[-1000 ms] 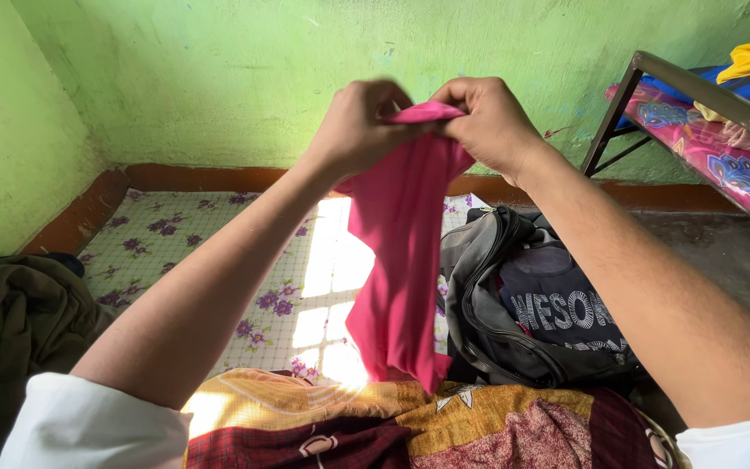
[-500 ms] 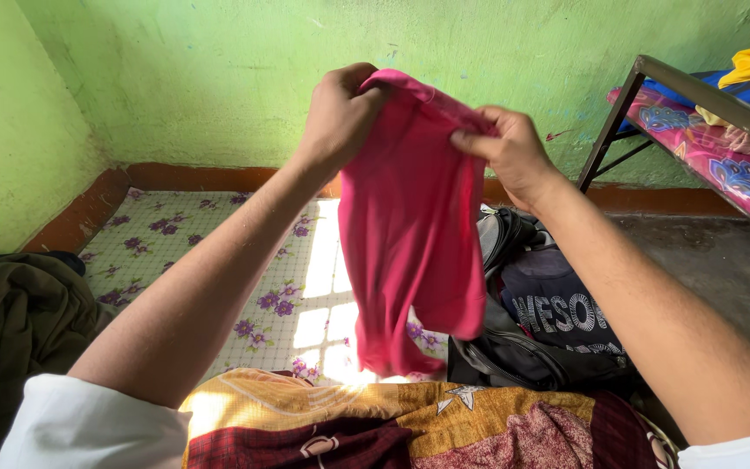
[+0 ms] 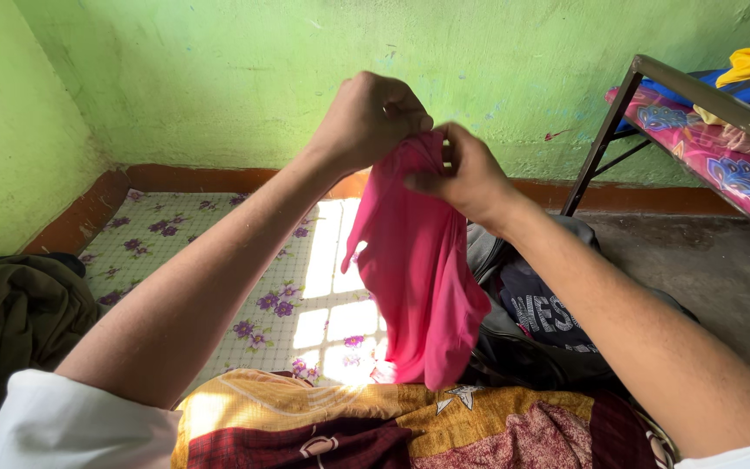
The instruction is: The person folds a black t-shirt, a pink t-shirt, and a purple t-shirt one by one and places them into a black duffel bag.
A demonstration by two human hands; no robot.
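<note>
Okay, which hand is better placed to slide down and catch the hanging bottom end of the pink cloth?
Probably the right hand. It pinches the pink cloth slightly lower, directly above the hanging part, while the left hand grips the bunched top higher up, so it can hold on.

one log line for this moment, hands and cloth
left hand: grips top of pink cloth | right hand: pinches same top edge | cloth: hangs in air above patterned blanket
</note>
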